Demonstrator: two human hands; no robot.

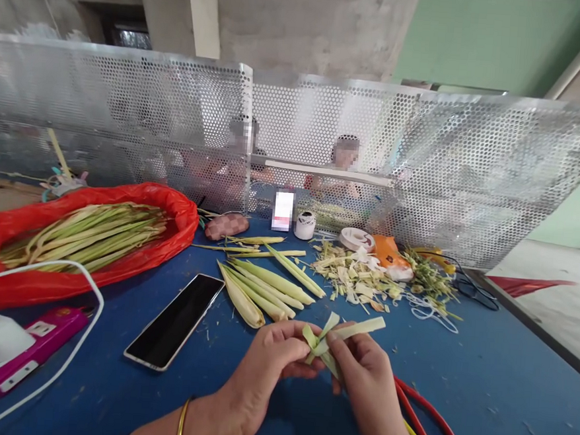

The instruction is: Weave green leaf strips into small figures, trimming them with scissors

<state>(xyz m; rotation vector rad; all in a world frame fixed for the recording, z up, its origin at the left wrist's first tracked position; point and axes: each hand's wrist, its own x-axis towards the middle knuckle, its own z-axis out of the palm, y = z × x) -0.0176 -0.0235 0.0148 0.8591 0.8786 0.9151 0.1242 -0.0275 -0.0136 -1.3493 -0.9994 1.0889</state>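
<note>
Pale green leaf strips [321, 344], crossed over one another, are pinched between both hands above the blue table. My left hand [276, 356], with a gold bangle at the wrist, grips the left side of the strips. The thumb and fingers of my right hand [362, 365] hold their right side, where one strip points out to the right. Just beyond the hands lie several pale green husk leaves [270, 286]. A heap of cut leaf scraps [355, 275] lies behind and to the right.
A black-screened phone [176, 321] lies at left, near a red bag [178, 219] of long leaves and a purple power strip [27, 351] with a white cable. Red and yellow cables [430, 413] run by my right forearm. Behind a perforated metal screen [326, 124] sit people.
</note>
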